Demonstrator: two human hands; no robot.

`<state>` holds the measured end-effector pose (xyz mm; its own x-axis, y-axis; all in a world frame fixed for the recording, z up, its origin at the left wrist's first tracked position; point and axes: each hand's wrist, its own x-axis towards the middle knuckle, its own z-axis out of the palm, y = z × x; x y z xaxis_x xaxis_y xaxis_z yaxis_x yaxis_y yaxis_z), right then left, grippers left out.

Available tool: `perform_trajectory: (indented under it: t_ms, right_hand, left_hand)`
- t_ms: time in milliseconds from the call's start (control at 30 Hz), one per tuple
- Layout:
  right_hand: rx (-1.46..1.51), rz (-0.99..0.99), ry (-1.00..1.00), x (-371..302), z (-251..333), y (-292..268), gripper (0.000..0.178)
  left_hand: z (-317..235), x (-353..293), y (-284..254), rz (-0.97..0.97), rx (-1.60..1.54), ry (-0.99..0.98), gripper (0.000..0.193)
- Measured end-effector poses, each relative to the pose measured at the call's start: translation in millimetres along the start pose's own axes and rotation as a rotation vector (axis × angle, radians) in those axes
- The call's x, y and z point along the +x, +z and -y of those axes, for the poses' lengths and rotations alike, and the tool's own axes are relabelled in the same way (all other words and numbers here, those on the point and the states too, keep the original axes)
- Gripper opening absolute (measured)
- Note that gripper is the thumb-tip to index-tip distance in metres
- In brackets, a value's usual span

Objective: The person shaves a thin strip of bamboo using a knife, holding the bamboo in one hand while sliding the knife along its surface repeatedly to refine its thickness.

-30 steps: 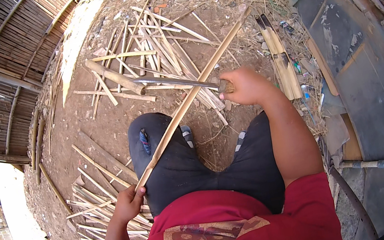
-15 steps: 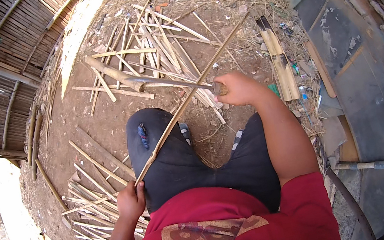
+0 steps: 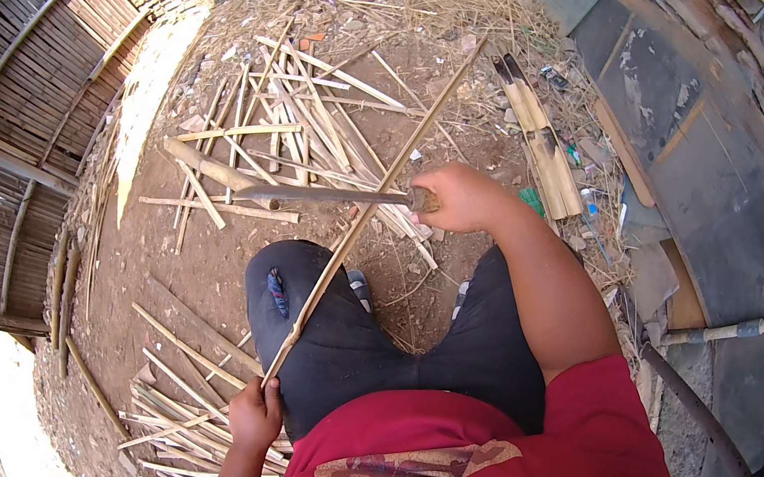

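Observation:
My left hand (image 3: 256, 413) is closed around the near end of a long bamboo strip (image 3: 328, 276). The strip slants over my left thigh and away to the far right. In my right hand (image 3: 458, 197) is the handle of a machete (image 3: 319, 195), its blade pointing left and crossing the strip about midway. Whether the edge touches the strip I cannot tell. Beyond the blade tip lies a thick round piece of bamboo or wood (image 3: 206, 163) on the ground.
Split bamboo strips (image 3: 321, 112) lie heaped ahead; another pile (image 3: 183, 438) is beside my left leg. To the right are halved bamboo pieces (image 3: 543, 146) and dark sheets (image 3: 659, 81). A curved dark blade-like piece (image 3: 695, 408) lies lower right. Woven bamboo walls (image 3: 28, 116) stand left.
The machete blade has turned, showing more of its flat side, and its tip has moved left. Both hands keep their grips; the whole view has shifted slightly.

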<state>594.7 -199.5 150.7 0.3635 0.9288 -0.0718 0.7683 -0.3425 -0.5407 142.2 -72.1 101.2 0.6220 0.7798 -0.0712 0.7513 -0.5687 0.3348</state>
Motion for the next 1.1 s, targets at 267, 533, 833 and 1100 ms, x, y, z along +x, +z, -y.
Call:
perform_trajectory:
  t_ms: [267,533,833,1100]
  right_hand:
    - [0.351,-0.332,0.375,19.5,-74.8,-18.4,0.057]
    - [0.028,-0.072,-0.041,-1.8,-3.0,-6.3,0.059]
    - [0.437,-0.585,0.315,4.4,-90.3,-24.1,0.055]
    - [0.919,-0.626,0.354,-9.1,-94.8,-25.7,0.034]
  left_hand:
    - [5.8,4.1,2.9,-0.043,0.007,0.041,0.039]
    - [2.8,-0.4,3.2,-0.009,-0.070,0.020,0.037]
    - [60.0,-9.3,13.2,-0.150,-0.523,-0.194,0.043]
    - [102.7,-15.2,15.4,-0.244,-0.922,-0.744,0.039]
